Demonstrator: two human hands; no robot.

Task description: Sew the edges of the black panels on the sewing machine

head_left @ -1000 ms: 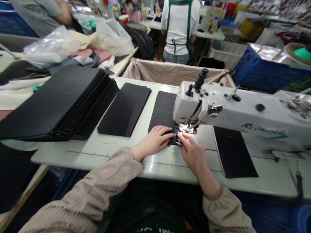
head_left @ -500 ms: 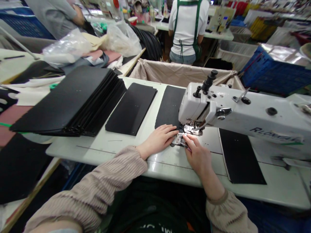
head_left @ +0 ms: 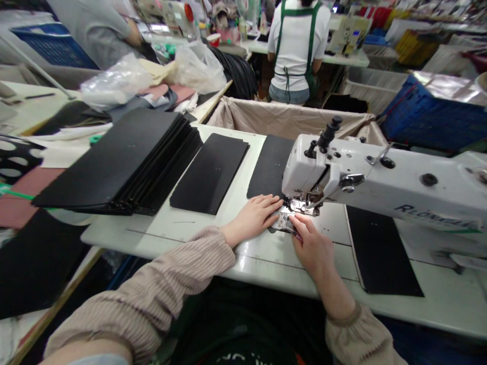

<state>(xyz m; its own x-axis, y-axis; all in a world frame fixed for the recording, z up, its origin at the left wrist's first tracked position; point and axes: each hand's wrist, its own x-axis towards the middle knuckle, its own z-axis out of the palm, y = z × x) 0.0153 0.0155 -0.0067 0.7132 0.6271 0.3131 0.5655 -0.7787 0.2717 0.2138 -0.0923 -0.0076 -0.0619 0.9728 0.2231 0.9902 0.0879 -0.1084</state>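
My left hand (head_left: 254, 218) lies flat, fingers stretched toward the needle area of a white sewing machine (head_left: 315, 172). Its fingertips rest at the near edge of a black panel (head_left: 268, 167) that runs behind the machine head. Close by on the right, my right hand (head_left: 312, 243) has its fingers bent together at the metal plate (head_left: 283, 221) in front of the presser foot; whatever they hold is too small to make out. Another black panel (head_left: 384, 253) lies under the machine arm.
Left of the hands, a few black panels (head_left: 211, 172) lie on the white table (head_left: 152, 243), beside a thick stack of black panels (head_left: 110, 157). A cloth-lined bin (head_left: 258, 114) stands behind the table. Two people work farther back, one in a green apron (head_left: 297, 50).
The whole view has shifted slightly, so things appear a little farther right and lower. Both hands keep nearly the same place at the machine.
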